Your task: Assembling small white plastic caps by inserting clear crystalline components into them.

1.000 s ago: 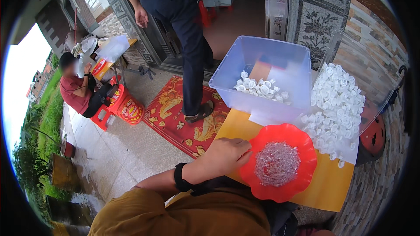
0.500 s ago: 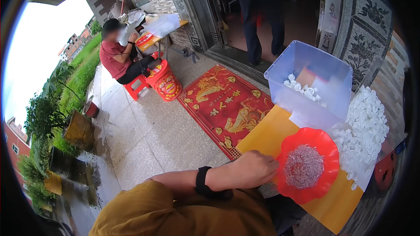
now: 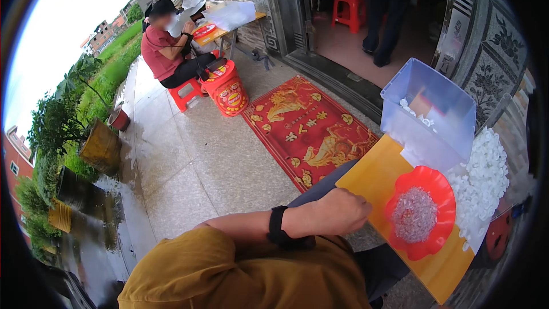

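My left hand [image 3: 337,212], with a black band [image 3: 279,226] on its wrist, is closed with the fingers curled in. Whatever it may hold is hidden. It hovers by the near-left edge of a yellow board [image 3: 374,180], apart from a red wavy-rimmed bowl [image 3: 443,217]. Inside that bowl lies a heap of small clear plastic pieces [image 3: 414,214]. Beyond the bowl stands a clear plastic bin [image 3: 440,120] with some white pieces in it. To its right spreads a large pile of small white plastic parts [image 3: 480,183]. My right hand does not show.
A person in a red shirt [image 3: 160,51] sits at another table on the left, beside a red bucket [image 3: 226,88]. A red patterned mat [image 3: 309,131] lies before the doorway, where another person stands near a red stool [image 3: 349,11]. Potted plants [image 3: 100,151] line the left.
My view has shifted, and the table things now appear farther right. My closed left hand, formerly at the bowl's rim, is now apart from it. The person in the doorway stands farther inside.
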A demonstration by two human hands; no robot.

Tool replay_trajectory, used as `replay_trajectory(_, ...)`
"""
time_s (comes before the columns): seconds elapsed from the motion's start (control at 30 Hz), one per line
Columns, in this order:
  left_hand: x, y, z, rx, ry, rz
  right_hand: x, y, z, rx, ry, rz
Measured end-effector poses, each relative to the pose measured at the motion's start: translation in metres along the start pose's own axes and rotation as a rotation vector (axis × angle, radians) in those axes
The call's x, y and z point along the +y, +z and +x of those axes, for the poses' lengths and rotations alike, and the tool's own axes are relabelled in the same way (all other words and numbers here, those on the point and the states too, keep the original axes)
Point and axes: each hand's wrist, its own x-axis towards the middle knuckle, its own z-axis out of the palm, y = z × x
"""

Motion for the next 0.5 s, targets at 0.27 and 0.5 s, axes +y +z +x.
replay_trajectory(0.27,-0.042,0.011,-0.035,-0.081,-0.058,-0.181,0.004,0.03,-0.003,0.056,0.122,-0.064)
replay_trajectory(0.5,-0.067,0.008,-0.037,-0.272,-0.084,-0.311,-0.022,0.042,-0.055,0.529,0.469,-0.372)
